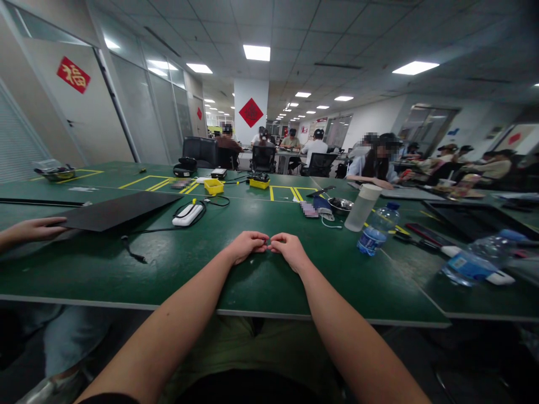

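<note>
At the frame's center, the left hand [245, 246] and right hand [288, 249] rest on the green desk [177, 264], fingertips touching, each grip narrow; whether something tiny is pinched between them cannot be told. A white power bank [187, 214] lies well apart, upper left. Any further handling would call for fine fingertip control.

Both curled hands, left hand [246, 246] and right hand [287, 249], perhaps touching, on green table [202, 269].

The room is lit evenly and brightly from above by ceiling panels [256, 52], which are blown out to plain white. A dull sheen is thrown on the green table [261, 280]; shadows are kept faint. Straight lines are bent at the edges, and the right side is smeared by blur.
</note>
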The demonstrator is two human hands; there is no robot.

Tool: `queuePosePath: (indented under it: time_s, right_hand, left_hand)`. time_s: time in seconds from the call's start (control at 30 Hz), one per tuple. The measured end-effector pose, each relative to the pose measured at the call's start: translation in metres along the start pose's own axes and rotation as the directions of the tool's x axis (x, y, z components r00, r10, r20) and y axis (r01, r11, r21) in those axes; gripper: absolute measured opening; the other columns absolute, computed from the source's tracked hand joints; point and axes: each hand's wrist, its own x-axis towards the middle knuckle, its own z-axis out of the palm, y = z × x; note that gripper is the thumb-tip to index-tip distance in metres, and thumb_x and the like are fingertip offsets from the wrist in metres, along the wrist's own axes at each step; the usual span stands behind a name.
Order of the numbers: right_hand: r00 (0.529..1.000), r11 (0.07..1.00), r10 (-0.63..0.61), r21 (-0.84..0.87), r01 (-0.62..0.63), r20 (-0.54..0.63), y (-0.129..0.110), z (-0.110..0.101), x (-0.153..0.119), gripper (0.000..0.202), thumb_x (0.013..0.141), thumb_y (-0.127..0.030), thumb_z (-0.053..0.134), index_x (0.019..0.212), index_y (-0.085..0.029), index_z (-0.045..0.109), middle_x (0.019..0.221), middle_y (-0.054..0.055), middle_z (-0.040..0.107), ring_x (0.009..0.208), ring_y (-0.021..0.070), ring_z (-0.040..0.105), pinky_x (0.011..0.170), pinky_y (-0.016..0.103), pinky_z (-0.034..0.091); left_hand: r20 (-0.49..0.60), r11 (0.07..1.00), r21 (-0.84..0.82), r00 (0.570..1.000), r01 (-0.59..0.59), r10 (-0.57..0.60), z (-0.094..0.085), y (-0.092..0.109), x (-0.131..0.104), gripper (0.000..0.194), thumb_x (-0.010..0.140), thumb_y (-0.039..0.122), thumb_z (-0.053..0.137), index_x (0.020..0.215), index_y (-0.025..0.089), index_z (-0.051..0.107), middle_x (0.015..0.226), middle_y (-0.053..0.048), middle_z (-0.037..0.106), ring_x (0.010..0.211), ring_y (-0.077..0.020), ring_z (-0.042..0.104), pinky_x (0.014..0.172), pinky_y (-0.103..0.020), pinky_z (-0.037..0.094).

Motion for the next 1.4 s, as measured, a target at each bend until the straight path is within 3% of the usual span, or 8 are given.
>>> queuePosePath:
  time_s: [0.17,0.5,0.8,1.0,1.27,1.4]
  right_hand:
    - [1.0,1.0,0.0,-0.031,0.001,0.021,0.0019,-0.0006,0.0018,0.019,0.065,-0.018,0.062,0.083,-0.013,0.067,0.072,0.004,0.069,0.066,0.0151,0.066,0.061,0.024,0.052]
    - [0.996,0.986,0.085,0.139,-0.09,0.039,0.0033,-0.0003,0.0042,0.014,0.066,-0.012,0.062,0.078,-0.012,0.069,0.075,0.007,0.07,0.071,0.0146,0.067,0.069,0.024,0.054]
    - [0.998,0.992,0.062,0.104,-0.065,0.032,0.0005,-0.0005,0.0025,0.012,0.066,-0.011,0.065,0.078,-0.012,0.068,0.07,0.006,0.069,0.065,0.0137,0.067,0.056,0.02,0.052]
    - [0.998,0.995,0.061,0.079,-0.062,0.016,0.0022,-0.0017,0.0031,0.011,0.067,-0.013,0.065,0.077,-0.012,0.067,0.072,0.006,0.069,0.065,0.0132,0.066,0.055,0.019,0.051]
    - [0.997,0.996,0.068,0.058,-0.069,0.022,0.0005,-0.002,0.0023,0.011,0.066,-0.014,0.067,0.077,-0.013,0.066,0.07,0.005,0.068,0.063,0.0127,0.065,0.053,0.019,0.05]
    - [0.998,0.996,0.063,0.061,-0.065,0.026,-0.0029,-0.0013,0.0004,0.013,0.065,-0.015,0.067,0.078,-0.012,0.065,0.069,0.005,0.068,0.06,0.0119,0.064,0.054,0.02,0.051]
  left_hand:
    - [0.003,1.0,0.022,1.0,-0.006,0.006,0.0013,0.0015,-0.0007,0.027,0.074,0.009,0.061,0.101,0.009,0.065,0.081,-0.01,0.069,0.061,-0.0084,0.063,0.063,-0.018,0.053]
    - [0.012,1.0,-0.02,1.0,0.004,-0.003,0.0013,0.0018,-0.0018,0.021,0.075,0.009,0.063,0.096,0.009,0.065,0.084,-0.01,0.069,0.069,-0.0106,0.066,0.069,-0.019,0.054]
    - [0.036,1.0,0.008,0.999,-0.019,0.019,0.0011,0.0001,-0.0012,0.021,0.075,0.008,0.062,0.096,0.01,0.063,0.086,-0.008,0.069,0.073,-0.0108,0.067,0.072,-0.02,0.054]
    - [-0.002,0.997,0.06,0.999,-0.05,0.05,0.0001,-0.0015,-0.0004,0.028,0.075,0.011,0.063,0.103,0.013,0.059,0.075,-0.004,0.067,0.059,-0.0078,0.062,0.058,-0.018,0.052]
    - [-0.019,0.995,0.084,0.999,-0.049,0.051,0.0021,0.0006,-0.0024,0.018,0.073,0.009,0.063,0.091,0.012,0.059,0.074,-0.004,0.065,0.059,-0.0068,0.062,0.06,-0.018,0.051]
    - [0.022,0.994,0.09,0.998,-0.061,0.059,0.0039,0.0028,-0.0046,0.02,0.072,0.01,0.064,0.092,0.012,0.059,0.075,-0.004,0.066,0.059,-0.007,0.062,0.059,-0.018,0.051]
